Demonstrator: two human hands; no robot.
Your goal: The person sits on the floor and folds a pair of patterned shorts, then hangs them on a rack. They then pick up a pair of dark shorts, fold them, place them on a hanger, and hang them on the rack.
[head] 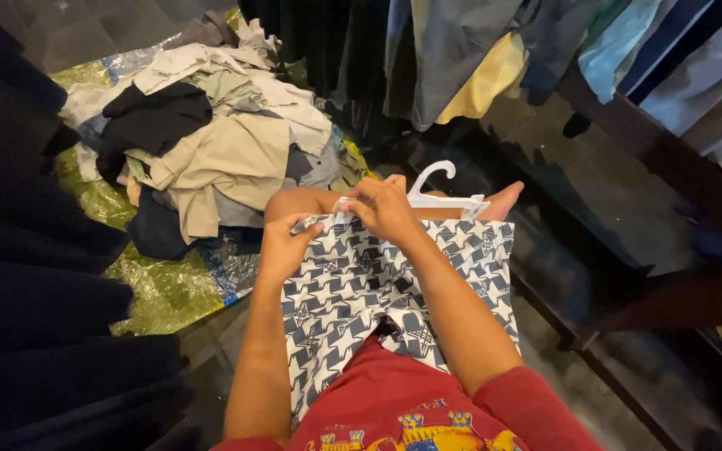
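White plastic shows at the middle of the scene: a clothes hanger (444,194) with its hook curving up and to the right, lying across the person's bare legs. Below it, spread over the lap, lie patterned shorts (378,292) in navy and white with a star-like print, the waistband at the far edge against the hanger and the legs of the shorts pointing toward the near edge.

Both hands work at the waistband. The left hand (284,246) pinches the left corner of the shorts, fingers closed on the cloth. The right hand (384,207) is curled over the left end of the hanger where a clip meets the waistband, clenched on hanger and fabric together; exactly which of the two the fingertips press cannot be told.

At the near edge, red clothing (403,409) with a coloured print covers the person's body and sleeves.

To the far left, a heap of clothes (211,134) in beige, cream, black and grey sits on a shiny green and blue plastic sheet (169,288) on the dark floor. Dark fabric (27,292) fills the left edge. Along the far side and the right, hanging garments (495,58) in grey, yellow and blue drape from a dark wooden rail (670,159).
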